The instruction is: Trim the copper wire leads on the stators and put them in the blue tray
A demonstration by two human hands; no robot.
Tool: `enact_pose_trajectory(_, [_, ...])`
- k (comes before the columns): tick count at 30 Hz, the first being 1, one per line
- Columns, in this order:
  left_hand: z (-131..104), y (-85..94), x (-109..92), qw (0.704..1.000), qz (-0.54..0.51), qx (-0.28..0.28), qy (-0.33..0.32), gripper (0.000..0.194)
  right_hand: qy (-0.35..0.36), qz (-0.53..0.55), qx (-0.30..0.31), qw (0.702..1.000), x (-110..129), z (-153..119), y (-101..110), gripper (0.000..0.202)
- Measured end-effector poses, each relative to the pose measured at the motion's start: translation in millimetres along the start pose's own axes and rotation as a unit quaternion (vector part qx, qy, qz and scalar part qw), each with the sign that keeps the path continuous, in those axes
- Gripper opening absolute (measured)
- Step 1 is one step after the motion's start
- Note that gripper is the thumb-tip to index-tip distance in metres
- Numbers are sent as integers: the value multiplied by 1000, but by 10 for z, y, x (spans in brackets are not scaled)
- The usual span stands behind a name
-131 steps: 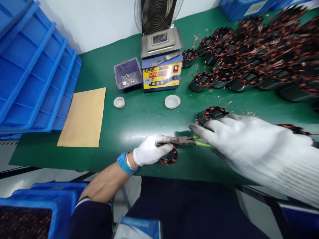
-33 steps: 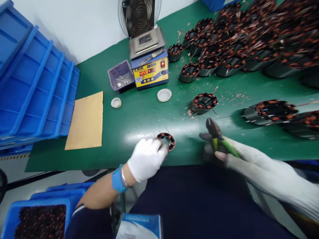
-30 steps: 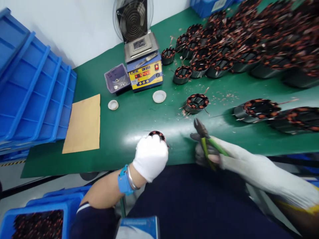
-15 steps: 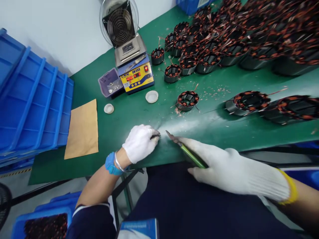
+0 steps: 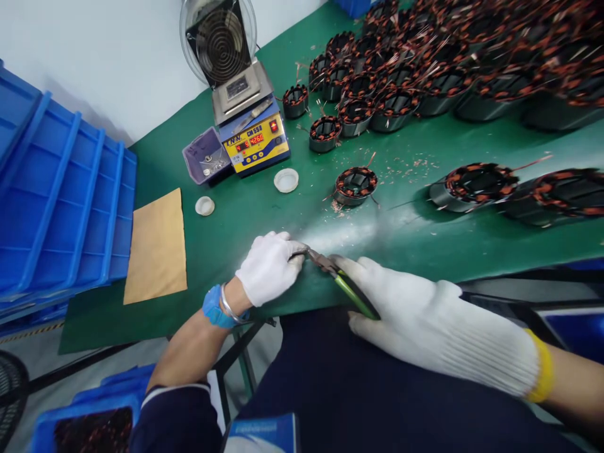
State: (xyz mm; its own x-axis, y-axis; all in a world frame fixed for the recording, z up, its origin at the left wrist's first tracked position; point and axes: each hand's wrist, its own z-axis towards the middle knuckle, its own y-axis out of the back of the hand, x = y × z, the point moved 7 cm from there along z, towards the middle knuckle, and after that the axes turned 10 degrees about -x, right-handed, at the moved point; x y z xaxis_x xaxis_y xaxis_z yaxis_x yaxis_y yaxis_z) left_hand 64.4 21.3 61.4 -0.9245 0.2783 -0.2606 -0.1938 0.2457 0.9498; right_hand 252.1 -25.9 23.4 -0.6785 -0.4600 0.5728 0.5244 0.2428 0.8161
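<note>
Wire trimming at the desk edge

Cutters (image 5: 340,284) lie in the right hand (image 5: 425,324), which is clenched round the green handles; the metal nose points left and meets the left hand (image 5: 268,264) at its fingertips. The left hand is clenched over a small part at the near edge of the desk (image 5: 226,233). The part itself is hidden under the glove, so its kind cannot be told; only a thin dark tip shows where the cutter nose touches.

Step in hand, as judged: a trim cut on what the left hand grips. The blades appear nearly closed.

Next move calls for:
- a firm hold by the left hand, so the part does not turn;
- the nose kept clear of the glove fingertips;
- a short, square squeeze of the handles.

Nearby: one stator (image 5: 355,184) stands alone beyond the hands, with copper offcuts (image 5: 419,168) scattered beside it. A solder pot (image 5: 252,133) and two white caps (image 5: 285,180) sit further back. Blue bins (image 5: 61,195) are stacked on the left.
</note>
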Motion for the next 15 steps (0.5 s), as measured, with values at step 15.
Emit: enact_pose_trajectory(15, [-9, 61, -49, 999, 20, 15, 24, 32, 10, -55, -23, 998, 27, -73, -123, 74])
